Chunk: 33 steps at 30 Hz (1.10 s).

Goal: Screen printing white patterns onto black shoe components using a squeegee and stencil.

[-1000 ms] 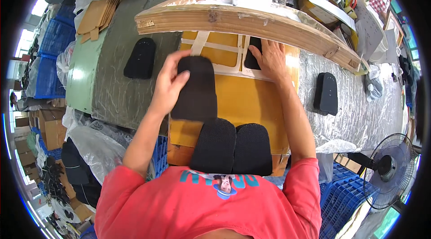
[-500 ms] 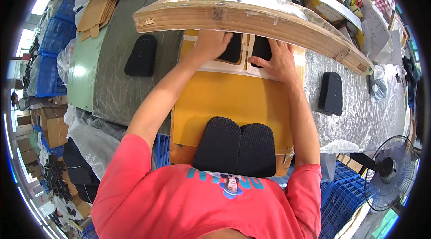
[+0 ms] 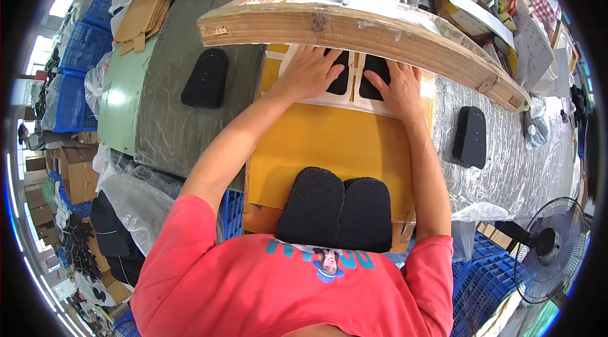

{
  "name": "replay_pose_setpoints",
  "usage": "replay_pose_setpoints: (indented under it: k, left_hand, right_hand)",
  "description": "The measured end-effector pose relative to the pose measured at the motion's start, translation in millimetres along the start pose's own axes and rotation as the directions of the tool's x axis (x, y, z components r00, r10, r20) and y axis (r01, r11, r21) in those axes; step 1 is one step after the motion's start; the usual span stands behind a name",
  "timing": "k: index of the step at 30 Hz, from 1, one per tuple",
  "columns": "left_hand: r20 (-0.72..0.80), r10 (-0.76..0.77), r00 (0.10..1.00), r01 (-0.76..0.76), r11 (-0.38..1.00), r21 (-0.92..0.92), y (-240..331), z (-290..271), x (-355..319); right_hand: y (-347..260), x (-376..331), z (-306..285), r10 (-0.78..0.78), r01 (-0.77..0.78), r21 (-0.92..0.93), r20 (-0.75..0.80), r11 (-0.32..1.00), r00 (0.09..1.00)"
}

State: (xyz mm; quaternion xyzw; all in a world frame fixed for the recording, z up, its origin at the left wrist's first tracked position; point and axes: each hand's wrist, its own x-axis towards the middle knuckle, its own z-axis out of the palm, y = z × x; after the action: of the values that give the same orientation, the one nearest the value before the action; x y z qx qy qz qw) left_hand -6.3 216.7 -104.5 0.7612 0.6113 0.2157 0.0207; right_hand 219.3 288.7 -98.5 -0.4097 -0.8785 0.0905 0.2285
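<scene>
My left hand (image 3: pixel 311 72) lies flat, fingers spread, on a black foam piece (image 3: pixel 339 77) set in a white frame (image 3: pixel 316 98) at the far end of a yellow board (image 3: pixel 329 147). My right hand (image 3: pixel 398 88) presses flat on a second black piece (image 3: pixel 373 74) beside it. Both pieces sit just under a curved wooden beam (image 3: pixel 354 30). Two black textured pads (image 3: pixel 335 210) lie side by side at the board's near edge, close to my chest.
A black pad (image 3: pixel 205 77) rests on the grey mat to the left, another black pad (image 3: pixel 470 136) on the silvery surface to the right. Blue crates (image 3: pixel 69 71) and cardboard stand at left, a fan (image 3: pixel 552 249) at lower right.
My left hand carried a black piece from mid-board forward and laid it in the white frame under the beam. My right hand stayed on the other piece, shifting slightly.
</scene>
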Motion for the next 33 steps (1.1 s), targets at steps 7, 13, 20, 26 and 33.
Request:
replay_pose_setpoints:
  k: [7, 13, 20, 26, 33]
  left_hand:
    - [0.012, -0.051, 0.999, 0.051, 0.999, 0.003, 0.4, -3.7, 5.4]
    - [-0.049, 0.048, 0.998, -0.047, 0.999, 0.022, 9.7, -3.8, -3.7]
    - [-0.007, 0.060, 0.998, -0.060, 0.998, 0.016, 15.2, -9.5, -10.6]
    - [0.040, -0.031, 0.999, 0.036, 0.991, -0.127, 6.8, -14.7, -15.1]
    - [-0.410, -0.621, 0.668, 0.004, 0.554, -0.832, -12.4, -104.9, -40.1]
  right_hand:
    - [7.9, -2.1, 3.6, 0.064, -0.062, 0.045, -0.058, 0.997, 0.996]
    - [4.2, -4.4, 0.6, -0.011, 0.009, -0.031, -0.066, 0.999, 0.998]
    - [1.9, -5.6, -2.8, -0.016, 0.015, -0.034, -0.026, 0.999, 1.000]
    - [0.6, -6.9, -0.5, -0.016, 0.016, -0.003, -0.007, 1.000, 1.000]
    - [-2.8, -5.7, -1.7, -0.051, 0.046, -0.059, -0.088, 0.997, 0.995]
